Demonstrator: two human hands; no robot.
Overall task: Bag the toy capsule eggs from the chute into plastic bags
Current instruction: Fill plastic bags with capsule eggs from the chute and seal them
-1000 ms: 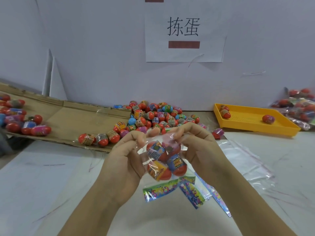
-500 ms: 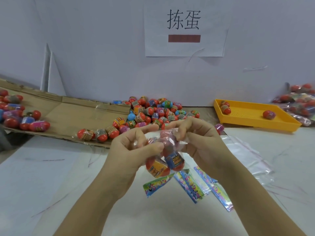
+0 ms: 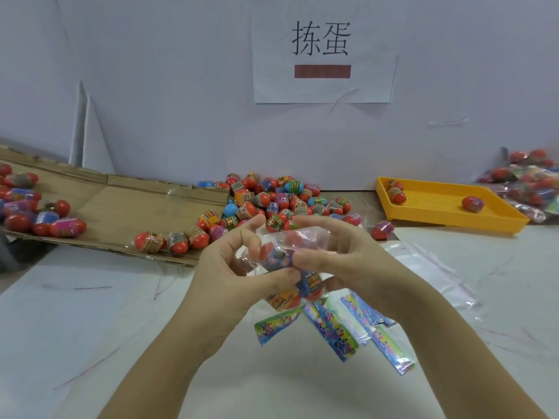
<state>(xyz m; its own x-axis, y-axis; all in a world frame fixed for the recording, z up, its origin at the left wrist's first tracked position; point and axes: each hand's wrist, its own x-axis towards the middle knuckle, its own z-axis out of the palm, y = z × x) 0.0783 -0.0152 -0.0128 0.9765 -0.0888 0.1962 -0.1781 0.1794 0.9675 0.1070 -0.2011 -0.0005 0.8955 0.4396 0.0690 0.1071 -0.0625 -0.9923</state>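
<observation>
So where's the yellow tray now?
Head view, right side by the wall: the yellow tray sits between the loose egg pile and the stack of filled bags.

Paper sign (image 3: 323,55) hangs above yellow tray (image 3: 438,204) and possibly sticker packets (image 3: 329,331).

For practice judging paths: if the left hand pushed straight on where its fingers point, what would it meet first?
Probably the pile of loose eggs beyond the left hand and its bag; depth is unclear.

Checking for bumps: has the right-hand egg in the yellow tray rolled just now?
No. The right-hand egg keeps its place near the right end of the yellow tray.
</observation>
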